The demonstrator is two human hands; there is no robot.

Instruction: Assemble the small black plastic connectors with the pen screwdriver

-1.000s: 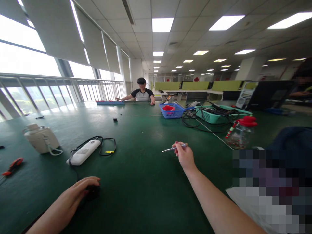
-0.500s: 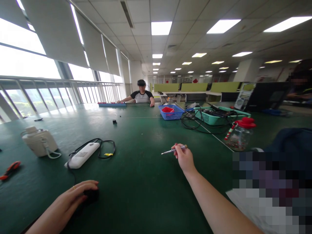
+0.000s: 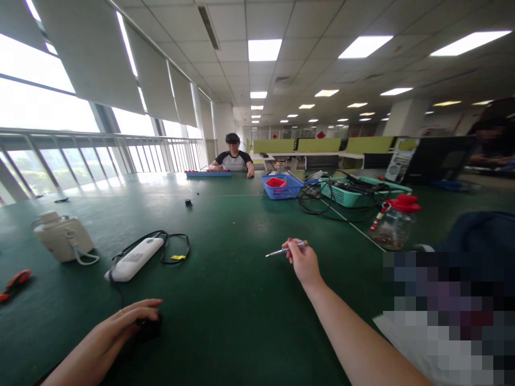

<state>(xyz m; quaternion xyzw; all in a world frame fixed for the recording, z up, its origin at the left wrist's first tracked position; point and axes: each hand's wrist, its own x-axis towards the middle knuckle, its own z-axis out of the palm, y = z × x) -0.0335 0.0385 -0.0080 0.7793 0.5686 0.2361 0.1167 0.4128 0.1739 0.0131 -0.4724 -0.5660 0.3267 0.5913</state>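
Note:
My right hand [image 3: 302, 260] is closed around a small screwdriver [image 3: 277, 252] with a clear handle. Its thin metal shaft points left, held just above or on the green table [image 3: 229, 300]; I cannot tell which. At the lower left, my left hand [image 3: 124, 327] curves over a small black object [image 3: 152, 328], thumb beneath and fingers on top. Most of that object is hidden under the hand and its kind does not show. Beyond the left hand lies a white power strip [image 3: 135, 260] with a black cord [image 3: 188, 244] carrying a yellow tag.
A beige bottle [image 3: 64, 238] and an orange-black tool [image 3: 15, 284] are on the left. On the right stand a red-lidded jar [image 3: 394, 222], a green basket [image 3: 350, 198] of cables and a blue basket [image 3: 281, 190]. A co-worker [image 3: 233, 158] sits opposite beside a blue tray [image 3: 209, 173].
The blue tray by the co-worker has slid right, and the co-worker's arm has drawn in. My left fingers have shifted slightly on the black object. My right hand holds the screwdriver almost still.

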